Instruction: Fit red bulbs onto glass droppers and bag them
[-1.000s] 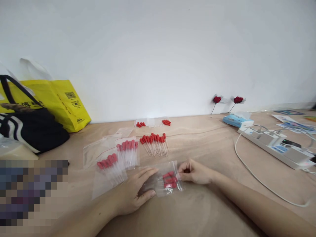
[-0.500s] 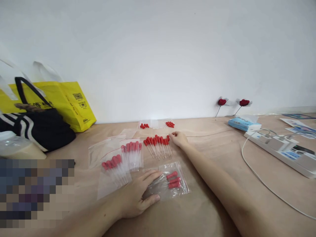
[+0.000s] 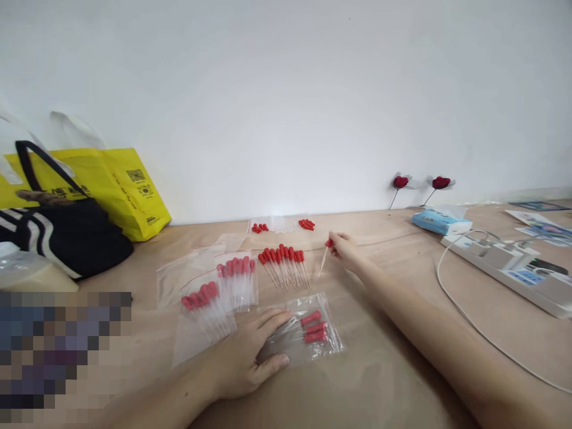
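pixelated patch (image 3: 62, 351): contents hidden | power strip (image 3: 513, 271): cut off right

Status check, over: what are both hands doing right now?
Left hand flat on clear bag, three droppers inside. Right hand pinching one red-capped dropper, lifted beside loose row. Nothing between them.

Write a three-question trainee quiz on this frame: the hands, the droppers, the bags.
1. True or false: the right hand holds a single red-capped dropper off the table.
2. What does the left hand press on? A) yellow bag B) clear zip bag C) power strip
3. How many red caps show inside that clear zip bag?

Key:
1. True; it is pinched at the red cap, right of the loose row of droppers.
2. B.
3. Three.
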{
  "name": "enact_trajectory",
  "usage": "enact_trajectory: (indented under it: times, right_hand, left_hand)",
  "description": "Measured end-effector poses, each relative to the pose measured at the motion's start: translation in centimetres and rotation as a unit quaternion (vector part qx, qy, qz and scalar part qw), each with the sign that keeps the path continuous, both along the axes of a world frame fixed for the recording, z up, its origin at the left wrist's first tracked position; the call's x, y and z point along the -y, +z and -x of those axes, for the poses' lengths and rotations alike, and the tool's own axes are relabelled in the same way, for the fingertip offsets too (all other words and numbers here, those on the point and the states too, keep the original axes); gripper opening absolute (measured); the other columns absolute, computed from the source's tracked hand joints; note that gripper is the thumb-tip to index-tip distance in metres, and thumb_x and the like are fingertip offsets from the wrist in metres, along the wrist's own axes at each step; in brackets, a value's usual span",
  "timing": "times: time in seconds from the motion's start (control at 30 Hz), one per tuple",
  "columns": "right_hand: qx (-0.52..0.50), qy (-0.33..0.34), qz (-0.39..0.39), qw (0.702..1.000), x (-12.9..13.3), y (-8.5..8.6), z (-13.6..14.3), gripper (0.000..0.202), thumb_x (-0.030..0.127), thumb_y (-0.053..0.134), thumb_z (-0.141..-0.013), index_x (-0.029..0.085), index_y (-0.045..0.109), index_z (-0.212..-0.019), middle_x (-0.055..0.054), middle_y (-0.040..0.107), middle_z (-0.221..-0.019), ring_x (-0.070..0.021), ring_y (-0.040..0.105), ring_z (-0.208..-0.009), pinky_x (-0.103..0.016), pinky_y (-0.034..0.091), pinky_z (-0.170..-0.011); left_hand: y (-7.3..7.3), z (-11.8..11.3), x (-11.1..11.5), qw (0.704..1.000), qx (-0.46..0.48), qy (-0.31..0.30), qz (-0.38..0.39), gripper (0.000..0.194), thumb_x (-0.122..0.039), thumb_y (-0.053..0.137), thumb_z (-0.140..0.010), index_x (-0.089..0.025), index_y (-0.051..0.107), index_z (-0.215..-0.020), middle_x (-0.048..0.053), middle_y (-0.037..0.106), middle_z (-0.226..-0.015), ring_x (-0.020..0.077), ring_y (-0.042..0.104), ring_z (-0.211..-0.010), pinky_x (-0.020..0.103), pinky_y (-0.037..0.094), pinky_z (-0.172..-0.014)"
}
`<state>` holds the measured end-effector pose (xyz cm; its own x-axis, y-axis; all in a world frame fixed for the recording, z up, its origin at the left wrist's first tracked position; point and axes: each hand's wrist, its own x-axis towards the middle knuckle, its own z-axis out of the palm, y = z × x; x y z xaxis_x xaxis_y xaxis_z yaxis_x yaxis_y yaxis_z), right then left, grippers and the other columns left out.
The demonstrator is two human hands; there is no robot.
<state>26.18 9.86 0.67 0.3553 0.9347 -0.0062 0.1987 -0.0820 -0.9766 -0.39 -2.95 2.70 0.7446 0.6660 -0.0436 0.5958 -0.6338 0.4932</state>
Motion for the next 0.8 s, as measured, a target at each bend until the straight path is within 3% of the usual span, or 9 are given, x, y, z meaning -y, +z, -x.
enact_trajectory:
  times: [0.23,0.33,0.47,0.57,0.8]
  right_hand:
    - [-0.128,-0.035,-0.093,0.987,9.7,-2.1,-3.4,0.038,0.056,0.056,-0.065,0.02,0.044,-0.068,0.001,0.054,-0.059,-0.0094,0.049,-0.047,-0.022,0.04,-0.043]
    - [-0.167,-0.043,-0.096,0.98,11.0,-2.9,-3.0,0.036,0.054,0.058,-0.065,0.021,0.044,-0.069,0.001,0.055,-0.06,-0.0106,0.051,-0.048,-0.024,0.042,-0.044]
    - [-0.221,-0.026,-0.09,0.971,11.0,-2.7,-1.6,0.036,0.051,0.061,-0.064,0.021,0.044,-0.07,0.002,0.055,-0.061,-0.011,0.053,-0.05,-0.024,0.043,-0.046]
    - [-0.272,0.02,-0.071,0.959,11.3,-2.2,-0.3,0.039,0.049,0.067,-0.06,0.02,0.044,-0.073,0.001,0.058,-0.065,-0.0108,0.057,-0.054,-0.024,0.046,-0.052]
    - [-0.273,0.241,0.034,0.931,12.9,-1.8,0.8,0.036,0.032,0.075,-0.055,0.014,0.056,-0.079,0.0,0.062,-0.072,-0.0091,0.06,-0.065,-0.024,0.048,-0.069]
  left_hand:
    - [0.0,-0.3,-0.1,1.0,0.008,-0.004,-0.011,0.055,-0.034,0.048,-0.08,-0.027,0.028,-0.131,0.006,0.037,-0.134,0.0264,0.034,-0.121,0.047,0.03,-0.098]
    - [0.0,-0.5,-0.2,1.0,0.01,-0.007,-0.019,0.054,-0.034,0.047,-0.081,-0.026,0.028,-0.131,0.006,0.037,-0.134,0.0261,0.034,-0.121,0.046,0.03,-0.098]
    - [0.1,-0.5,-0.3,1.0,0.002,-0.013,-0.017,0.054,-0.036,0.046,-0.081,-0.026,0.028,-0.131,0.007,0.037,-0.134,0.0262,0.035,-0.12,0.046,0.031,-0.098]
    - [-0.1,-0.4,-0.3,1.0,0.007,-0.015,-0.02,0.056,-0.035,0.046,-0.081,-0.026,0.025,-0.132,0.007,0.036,-0.134,0.0263,0.035,-0.12,0.047,0.03,-0.098]
    - [-0.9,-0.2,-0.4,1.0,0.016,-0.016,-0.02,0.059,-0.037,0.046,-0.081,-0.025,0.019,-0.133,0.008,0.03,-0.137,0.0252,0.032,-0.122,0.044,0.029,-0.1]
